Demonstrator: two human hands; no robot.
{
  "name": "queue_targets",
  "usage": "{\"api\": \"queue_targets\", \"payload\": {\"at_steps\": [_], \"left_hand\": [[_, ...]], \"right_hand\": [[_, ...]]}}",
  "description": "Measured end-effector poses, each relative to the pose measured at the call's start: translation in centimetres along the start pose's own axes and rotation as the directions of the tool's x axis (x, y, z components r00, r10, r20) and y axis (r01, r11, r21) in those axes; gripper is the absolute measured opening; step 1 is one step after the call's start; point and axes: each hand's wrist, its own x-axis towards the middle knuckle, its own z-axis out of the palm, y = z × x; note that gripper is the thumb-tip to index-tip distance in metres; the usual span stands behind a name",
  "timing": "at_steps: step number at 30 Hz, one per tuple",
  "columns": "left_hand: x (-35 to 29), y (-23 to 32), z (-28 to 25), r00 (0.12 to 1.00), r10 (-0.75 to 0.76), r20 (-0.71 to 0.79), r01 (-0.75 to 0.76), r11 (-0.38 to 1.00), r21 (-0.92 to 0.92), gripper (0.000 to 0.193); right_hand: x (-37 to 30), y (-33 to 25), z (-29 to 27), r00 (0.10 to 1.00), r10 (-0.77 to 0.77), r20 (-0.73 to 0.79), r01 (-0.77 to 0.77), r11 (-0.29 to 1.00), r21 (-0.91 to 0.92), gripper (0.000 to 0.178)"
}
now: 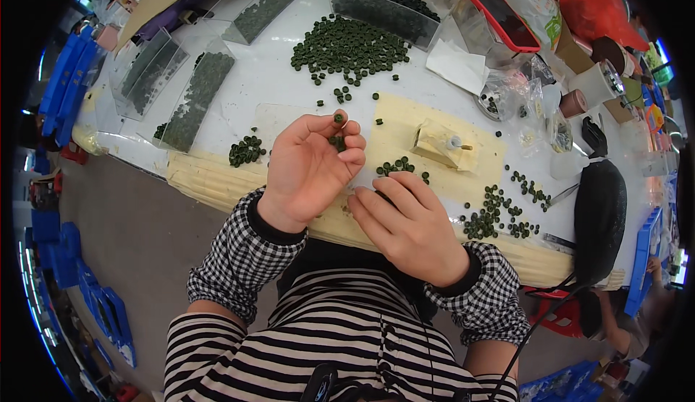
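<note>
My left hand (313, 166) is turned palm up above the near part of the table. Its thumb and forefinger pinch a small dark green ring-shaped piece (338, 119), and more green pieces (337, 143) sit within its curled fingers. Just to the right, my right hand (414, 224) is palm down with bent fingers over the table's front edge. Something dark shows beneath those fingers, mostly hidden. A little group of green pieces (397, 166) lies beyond my right fingertips. Behind them a small cream-wrapped block (443, 145) with a short metal pin stands on a yellowish sheet (394, 109).
A large heap of green pieces (347, 43) lies at the back, with smaller heaps at left (247, 151) and right (483, 221). Clear bins (195, 101) hold more. A red-cased phone (499, 14), white paper (457, 65) and a black padded object (601, 221) occupy the right side.
</note>
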Motion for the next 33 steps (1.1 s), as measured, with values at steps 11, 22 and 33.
{"api": "queue_targets", "payload": {"at_steps": [11, 22, 33], "left_hand": [[0.8, -1.7, 3.6, 1.000, -0.007, -0.017, 0.013, 0.930, 0.368, 0.025], [2.7, -2.9, 3.6, 0.993, -0.111, 0.047, 0.073, 0.864, 0.499, 0.025], [2.5, -3.2, 3.1, 0.959, -0.273, 0.070, 0.178, 0.780, 0.600, 0.026]], "right_hand": [[-0.8, 5.1, -6.3, 0.859, 0.359, -0.366, -0.376, 0.926, 0.027, 0.023], [-2.0, 6.4, -4.9, 0.802, 0.546, -0.244, -0.510, 0.837, 0.196, 0.017], [-1.9, 5.1, -5.9, 0.665, 0.585, -0.465, -0.421, 0.807, 0.414, 0.012]]}}
